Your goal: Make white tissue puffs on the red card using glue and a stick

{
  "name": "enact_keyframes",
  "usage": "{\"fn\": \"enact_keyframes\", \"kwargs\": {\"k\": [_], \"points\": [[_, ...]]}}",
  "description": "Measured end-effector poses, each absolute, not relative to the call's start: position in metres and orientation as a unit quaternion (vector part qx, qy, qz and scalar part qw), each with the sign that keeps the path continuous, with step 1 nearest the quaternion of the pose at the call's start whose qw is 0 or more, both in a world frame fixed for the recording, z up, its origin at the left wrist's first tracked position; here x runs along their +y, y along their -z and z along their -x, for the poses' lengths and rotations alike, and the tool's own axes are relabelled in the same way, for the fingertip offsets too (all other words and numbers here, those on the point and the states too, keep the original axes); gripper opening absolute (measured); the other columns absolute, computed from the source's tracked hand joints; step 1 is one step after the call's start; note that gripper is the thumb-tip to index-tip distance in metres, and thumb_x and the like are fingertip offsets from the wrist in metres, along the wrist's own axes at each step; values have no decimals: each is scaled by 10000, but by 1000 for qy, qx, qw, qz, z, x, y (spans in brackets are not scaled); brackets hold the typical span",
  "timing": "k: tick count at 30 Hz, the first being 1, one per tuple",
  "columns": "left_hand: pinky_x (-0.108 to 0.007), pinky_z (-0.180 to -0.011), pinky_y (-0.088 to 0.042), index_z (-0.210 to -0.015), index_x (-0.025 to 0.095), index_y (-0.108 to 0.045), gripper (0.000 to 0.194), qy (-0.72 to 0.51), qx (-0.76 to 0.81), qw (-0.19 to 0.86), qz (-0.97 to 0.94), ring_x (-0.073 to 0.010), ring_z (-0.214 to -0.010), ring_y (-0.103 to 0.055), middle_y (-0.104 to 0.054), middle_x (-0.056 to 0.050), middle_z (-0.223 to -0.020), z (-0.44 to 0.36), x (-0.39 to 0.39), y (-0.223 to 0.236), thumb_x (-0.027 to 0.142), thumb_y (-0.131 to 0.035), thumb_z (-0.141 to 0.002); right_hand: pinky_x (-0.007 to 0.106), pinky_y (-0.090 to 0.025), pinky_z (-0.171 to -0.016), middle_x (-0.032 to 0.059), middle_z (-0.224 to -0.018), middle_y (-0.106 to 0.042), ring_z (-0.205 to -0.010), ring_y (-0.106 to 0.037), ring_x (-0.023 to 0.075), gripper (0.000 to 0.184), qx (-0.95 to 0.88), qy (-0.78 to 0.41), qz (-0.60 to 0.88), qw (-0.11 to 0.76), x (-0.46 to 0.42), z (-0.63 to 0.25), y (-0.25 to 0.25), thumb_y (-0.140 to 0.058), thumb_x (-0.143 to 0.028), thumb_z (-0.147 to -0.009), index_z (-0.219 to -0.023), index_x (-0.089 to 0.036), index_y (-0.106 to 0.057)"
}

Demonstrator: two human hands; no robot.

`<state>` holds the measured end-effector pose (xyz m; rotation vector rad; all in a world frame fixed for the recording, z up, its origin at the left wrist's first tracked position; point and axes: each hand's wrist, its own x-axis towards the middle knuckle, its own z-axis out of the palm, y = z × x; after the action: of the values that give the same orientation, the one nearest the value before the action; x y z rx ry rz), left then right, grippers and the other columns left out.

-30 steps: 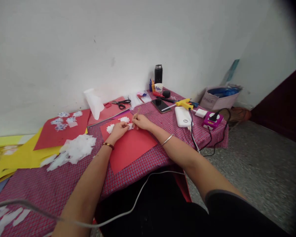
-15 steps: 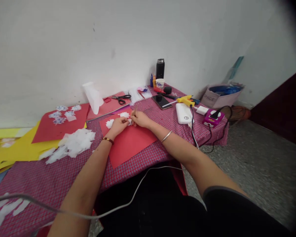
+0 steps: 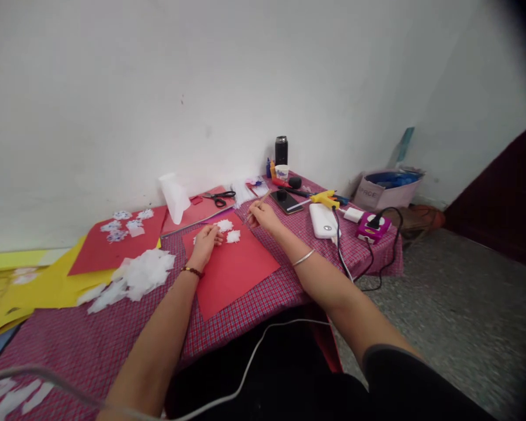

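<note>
The right hand (image 3: pixel 265 217) pinches a thin brown stick (image 3: pixel 266 196) between thumb and fingertips, above the far right part of a red sheet (image 3: pixel 241 275). The left hand (image 3: pixel 207 242) has its fingers loosely bent at the sheet's far left edge; whether they grip anything I cannot tell. Just right of those fingers sit two white paper tufts, the farther one (image 3: pixel 225 225) and the nearer one (image 3: pixel 233 236), and a sliver of white shows on the hand's left side. The stick looks light, stiff and slim enough to roll, so a hold along its shaft suits it. The tufts look very light, soft and easily crushed — best taken by the base or underside, not the frilled top. The sheet seems thin and likely to slide or crease, so an edge is the place to steady it. Left of it lies a loose heap of white paper pieces (image 3: pixel 142 275). At the far side stand a paper cup (image 3: pixel 281 171), contents too small to make out, a dark flask (image 3: pixel 281 151) and a small blue bottle (image 3: pixel 268 168). Beyond the table, far right, an open box (image 3: pixel 372 193) holds blue material (image 3: pixel 398 179) — what exactly, I cannot tell.
</note>
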<state>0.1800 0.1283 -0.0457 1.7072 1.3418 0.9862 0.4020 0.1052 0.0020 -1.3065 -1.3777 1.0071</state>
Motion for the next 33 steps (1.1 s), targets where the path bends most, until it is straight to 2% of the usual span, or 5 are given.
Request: {"fn": "enact_keyframes", "kwargs": {"k": [9,16,21,26,33], "points": [[-380,-1093,-446,-1035,186,-712,436,-372,434,375,-730,-236,-1178,-637,-732,-114,-1170,-196,115,35,548,-498,-922,166,-434,-438,-55,-511,-548,-419,-514,78,236,-546,-443,499,507,103,-398,-1,-496,-136,-982,-751,-179,-519],[-388,-920,-536,-935,158,-682,583,-392,456,325,-730,-241,-924,-691,-741,-131,-936,-193,117,36,578,-278,-942,151,-391,-415,-67,-473,-539,-382,-485,73,239,-550,-441,491,511,107,-397,4,-501,-78,-925,-716,-193,-494],[-375,-793,-527,-823,183,-649,383,-400,509,225,-728,-243,-823,-638,-678,-77,-799,-186,105,37,494,-431,-866,156,-359,-398,-62,-500,-578,-366,-474,66,198,-566,-439,478,508,104,-392,6,-514,-74,-907,-739,-179,-532],[-441,-1020,-449,-948,207,-728,242,-316,461,213,-802,-276,-1034,-610,-708,-86,-1038,-172,72,39,359,-601,-810,158,-383,-424,-57,-542,-597,-383,-491,62,211,-536,-474,479,509,102,-387,15,-457,-105,-957,-769,-183,-512],[-469,-1029,-481,-1250,177,-670,392,-142,339,31,-929,-283,-1185,-592,-662,-134,-1300,-163,45,47,297,-401,-991,155,-432,-491,-40,-592,-610,-481,-535,68,209,-436,-521,488,548,107,-388,16,-426,-149,-981,-806,-182,-536]]}}
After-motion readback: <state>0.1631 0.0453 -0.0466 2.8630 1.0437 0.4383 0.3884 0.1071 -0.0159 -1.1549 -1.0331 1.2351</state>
